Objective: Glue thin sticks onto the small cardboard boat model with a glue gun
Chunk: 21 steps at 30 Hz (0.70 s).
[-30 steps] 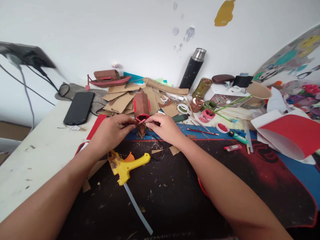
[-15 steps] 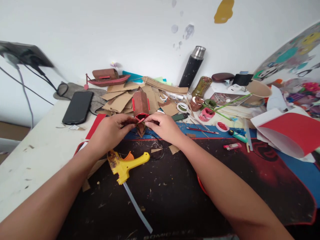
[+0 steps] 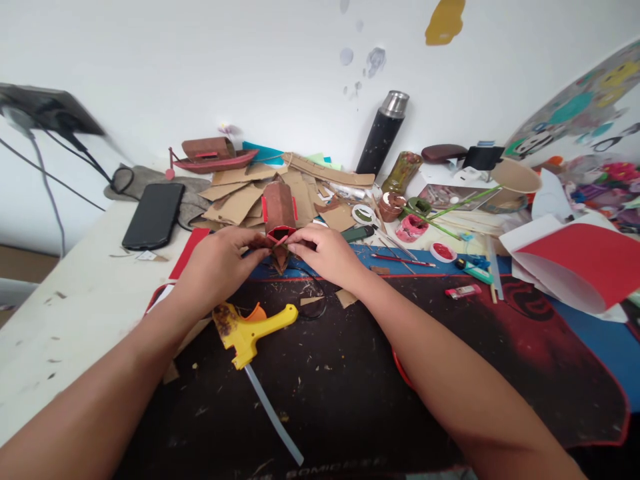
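Observation:
A small brown model boat (image 3: 279, 203), with a rounded cabin and red trim, points its narrow near end towards me. My left hand (image 3: 225, 260) is closed at the left side of that end, thumb and fingers pinched together. From the right, my right hand (image 3: 325, 252) pinches the same end. A thin red strip (image 3: 281, 240) lies across the boat between my fingertips; which fingers bear on it I cannot tell. Just nearer to me, a yellow glue gun (image 3: 245, 337) rests on the black mat (image 3: 340, 407), a clear glue stick (image 3: 275, 417) coming out of it.
Behind the boat are cardboard scraps (image 3: 240, 200) and a second model boat (image 3: 215, 157). A phone (image 3: 154, 215) lies at left. Toward the back right stand a black flask (image 3: 383, 133) and open paint pots (image 3: 412, 227). A lighter (image 3: 463, 291) and rolled red paper (image 3: 585, 263) lie at right.
Both hands stay at the boat's near end with almost no visible movement. The whole view has shifted very slightly.

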### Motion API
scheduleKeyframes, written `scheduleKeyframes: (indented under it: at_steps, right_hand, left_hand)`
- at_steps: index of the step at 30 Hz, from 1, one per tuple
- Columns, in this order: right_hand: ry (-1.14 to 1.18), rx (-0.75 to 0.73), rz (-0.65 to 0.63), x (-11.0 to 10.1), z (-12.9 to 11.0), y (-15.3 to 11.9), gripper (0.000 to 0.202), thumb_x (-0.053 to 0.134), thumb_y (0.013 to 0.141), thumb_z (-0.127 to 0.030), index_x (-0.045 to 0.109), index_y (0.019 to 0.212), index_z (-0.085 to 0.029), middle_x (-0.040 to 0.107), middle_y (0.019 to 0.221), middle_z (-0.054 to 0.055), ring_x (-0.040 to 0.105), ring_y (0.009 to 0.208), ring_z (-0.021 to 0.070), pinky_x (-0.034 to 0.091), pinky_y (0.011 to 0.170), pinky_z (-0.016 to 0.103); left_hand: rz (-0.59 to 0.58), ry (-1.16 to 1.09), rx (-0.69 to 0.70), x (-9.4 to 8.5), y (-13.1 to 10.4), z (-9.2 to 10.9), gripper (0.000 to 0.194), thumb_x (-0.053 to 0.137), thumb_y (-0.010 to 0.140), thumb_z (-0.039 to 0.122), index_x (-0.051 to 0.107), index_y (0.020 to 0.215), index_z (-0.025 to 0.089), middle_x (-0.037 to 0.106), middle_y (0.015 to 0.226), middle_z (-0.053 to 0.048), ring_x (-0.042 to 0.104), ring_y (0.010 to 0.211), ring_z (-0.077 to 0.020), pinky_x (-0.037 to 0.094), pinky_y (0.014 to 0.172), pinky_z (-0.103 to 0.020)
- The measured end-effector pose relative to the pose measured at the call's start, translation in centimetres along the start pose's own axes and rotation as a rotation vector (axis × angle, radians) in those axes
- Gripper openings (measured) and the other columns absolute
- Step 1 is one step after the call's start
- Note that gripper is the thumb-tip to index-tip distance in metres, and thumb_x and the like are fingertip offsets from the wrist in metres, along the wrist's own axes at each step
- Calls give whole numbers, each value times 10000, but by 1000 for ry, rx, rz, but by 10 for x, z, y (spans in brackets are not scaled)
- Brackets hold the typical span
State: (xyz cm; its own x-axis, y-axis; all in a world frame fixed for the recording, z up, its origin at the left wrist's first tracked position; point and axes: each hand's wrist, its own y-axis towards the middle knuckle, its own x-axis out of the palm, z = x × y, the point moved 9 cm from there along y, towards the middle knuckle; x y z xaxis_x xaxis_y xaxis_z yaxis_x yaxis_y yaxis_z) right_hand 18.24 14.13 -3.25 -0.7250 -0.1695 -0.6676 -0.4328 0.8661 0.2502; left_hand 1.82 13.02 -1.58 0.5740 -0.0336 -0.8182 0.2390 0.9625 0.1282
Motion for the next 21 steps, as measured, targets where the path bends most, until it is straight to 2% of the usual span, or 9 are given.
scheduleKeyframes:
  at_steps: [6,10,14,16,18,21]
  right_hand:
    - [15,-2,12,0,2,0,108,690,995,-165,781,990,-224,750,975,33,666,937,191,472,863,321]
    - [43,19,36,-2,5,0,90,695,987,-168,771,961,-209,746,954,30,667,909,177,474,837,307]
    - [109,60,72,-7,10,-1,83,698,977,-167,770,954,-203,758,970,32,673,912,173,483,836,306]
    - [159,83,91,-10,13,-1,76,698,975,-177,770,968,-201,767,984,33,677,903,170,489,834,306]
    - [210,111,102,-13,17,-2,69,700,968,-196,769,973,-199,774,980,32,677,866,166,497,812,303]
    - [260,134,130,-17,21,-4,75,699,952,-216,771,966,-196,778,953,30,677,828,166,504,793,303]
  left_hand:
    - [-27,29,17,1,-1,5,220,596,864,397,778,946,304,811,1030,-57,731,1005,-342,527,887,-455]
    - [-12,52,23,-8,-4,6,178,611,846,391,757,900,304,798,983,-64,727,983,-349,530,857,-452]
    - [-11,-84,-37,-20,-22,16,190,650,848,428,767,917,296,780,883,-19,724,841,-274,552,798,-373]
    - [-78,-227,-28,-11,-38,33,203,660,876,456,760,928,287,776,858,7,716,802,-232,555,752,-325]
    - [-160,-329,28,9,-54,56,161,677,909,413,754,947,277,784,924,10,721,843,-203,551,775,-301]
    - [-253,-379,234,44,-71,90,86,632,955,256,716,945,238,754,928,-12,696,867,-181,536,795,-295]
